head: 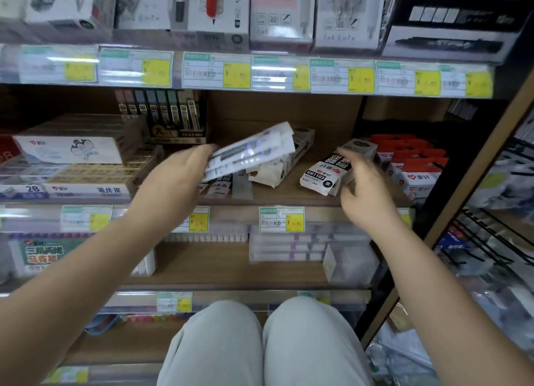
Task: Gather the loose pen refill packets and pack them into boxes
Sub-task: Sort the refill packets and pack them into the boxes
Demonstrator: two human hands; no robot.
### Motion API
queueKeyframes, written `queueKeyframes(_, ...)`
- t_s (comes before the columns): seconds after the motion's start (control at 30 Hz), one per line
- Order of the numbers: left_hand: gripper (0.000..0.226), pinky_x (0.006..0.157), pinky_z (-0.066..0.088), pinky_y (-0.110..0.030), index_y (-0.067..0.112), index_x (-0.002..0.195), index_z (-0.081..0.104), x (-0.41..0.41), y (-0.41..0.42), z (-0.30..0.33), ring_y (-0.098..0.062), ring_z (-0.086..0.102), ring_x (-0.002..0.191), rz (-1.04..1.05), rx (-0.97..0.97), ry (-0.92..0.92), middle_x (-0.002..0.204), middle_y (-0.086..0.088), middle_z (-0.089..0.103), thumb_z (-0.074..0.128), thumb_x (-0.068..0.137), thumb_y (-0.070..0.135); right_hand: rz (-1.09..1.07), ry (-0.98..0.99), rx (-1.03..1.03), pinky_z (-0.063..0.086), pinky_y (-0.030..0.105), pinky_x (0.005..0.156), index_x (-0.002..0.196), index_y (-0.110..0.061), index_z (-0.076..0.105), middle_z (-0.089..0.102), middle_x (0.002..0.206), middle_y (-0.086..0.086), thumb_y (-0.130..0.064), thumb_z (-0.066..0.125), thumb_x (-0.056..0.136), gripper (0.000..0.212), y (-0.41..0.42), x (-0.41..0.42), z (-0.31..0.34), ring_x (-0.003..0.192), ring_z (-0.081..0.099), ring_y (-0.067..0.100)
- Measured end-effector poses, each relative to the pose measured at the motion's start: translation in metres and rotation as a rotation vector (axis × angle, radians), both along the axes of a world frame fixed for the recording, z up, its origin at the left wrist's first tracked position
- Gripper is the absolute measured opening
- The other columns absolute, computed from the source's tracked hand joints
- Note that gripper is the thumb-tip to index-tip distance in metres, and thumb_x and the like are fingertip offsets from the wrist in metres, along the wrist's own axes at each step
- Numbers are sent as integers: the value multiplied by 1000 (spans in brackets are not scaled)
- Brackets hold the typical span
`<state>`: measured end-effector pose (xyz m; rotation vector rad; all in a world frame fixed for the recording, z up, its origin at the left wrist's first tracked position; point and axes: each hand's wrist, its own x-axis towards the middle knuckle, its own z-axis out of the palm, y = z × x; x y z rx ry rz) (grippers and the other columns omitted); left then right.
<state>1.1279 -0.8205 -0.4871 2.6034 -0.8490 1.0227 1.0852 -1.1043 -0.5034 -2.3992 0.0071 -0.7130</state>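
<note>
- A person is crouching in front of wooden shop shelving, knees in pale trousers showing at the bottom of the view.
- The left hand is gripping a fanned bundle of clear and white plastic pen refill packets, fingers curled round the bundle's near end, holding it tilted above the middle shelf.
- The right hand is reaching toward a white and black cardboard refill box; its fingers are loosely bent and blurred, and whether they are touching the box cannot be told.
- That box is lying flat on the middle shelf, just right of the bundle.
- More loose refill packets are lying on the shelf under the bundle, beside a torn white paper wrapper.
- A second white and black box is lying behind the bundle, partly hidden.
- Red and white packs are stacked at the right end of the shelf.
- Flat white and tan eraser boxes are filling the left end.
- Yellow and white price labels are lining the shelf edge above.
</note>
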Motion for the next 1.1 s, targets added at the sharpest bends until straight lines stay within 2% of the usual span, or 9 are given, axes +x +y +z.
queueKeyframes(0.1,45,81,50,-45,-7,121,52,-2,-3,-13,-41,62,95,-163,116,-128,109,-25,63,48,76,-9,66,-65,54,27,12,97,137,-15,40,42,135,5,11,43,85,59,9,-9,1,117,41,6)
queueKeyframes(0.2,42,84,51,-44,-4,121,48,-7,-10,-20,-38,64,96,-313,226,-175,109,-25,65,52,79,-4,176,-9,322,47,19,90,127,-15,48,56,119,4,9,38,90,46,16,-18,11,103,58,6)
queueKeyframes(0.3,45,87,50,-42,0,122,44,-16,-17,-28,-35,65,99,-419,305,-232,111,-23,66,63,81,3,360,322,700,55,25,76,106,-13,60,67,100,12,-12,41,97,21,18,-30,22,84,68,15)
queueKeyframes(0.43,31,89,48,-41,2,122,45,-23,-24,-42,-33,64,102,-548,392,-293,114,-19,66,43,93,11,637,893,710,50,36,84,117,-12,58,66,110,14,-57,47,81,59,19,-39,6,101,64,27)
queueKeyframes(0.57,27,93,41,-38,3,121,47,-25,-35,-56,-29,53,107,-621,429,-333,113,-17,67,38,96,10,676,1003,826,52,29,81,108,-16,63,70,100,4,-32,70,75,37,30,-44,-27,88,67,13)
queueKeyframes(0.67,29,96,39,-37,3,121,47,-22,-41,-67,-28,53,108,-642,445,-350,113,-16,67,47,92,11,798,1080,864,54,30,78,100,-18,65,70,95,8,-28,86,60,46,36,-46,-42,84,67,18)
queueKeyframes(0.77,29,103,35,-38,5,119,48,-19,-44,-72,-29,61,107,-635,468,-362,114,-15,67,50,92,12,758,1015,874,55,27,69,92,-16,61,70,81,1,-6,70,73,23,43,-50,-46,72,67,13)
queueKeyframes(0.9,29,112,22,-42,8,119,50,-19,-45,-76,-28,57,117,-497,430,-352,122,-12,63,49,91,14,688,858,835,54,28,69,92,-16,60,67,84,1,-1,68,76,23,49,-51,-48,73,65,12)
queueKeyframes(1.1,60,113,18,-47,5,137,34,-41,-56,-84,-33,28,136,-146,28,-140,145,-19,36,58,82,11,567,646,870,55,30,78,97,-20,62,72,95,-1,8,62,82,32,53,-55,-50,84,68,13)
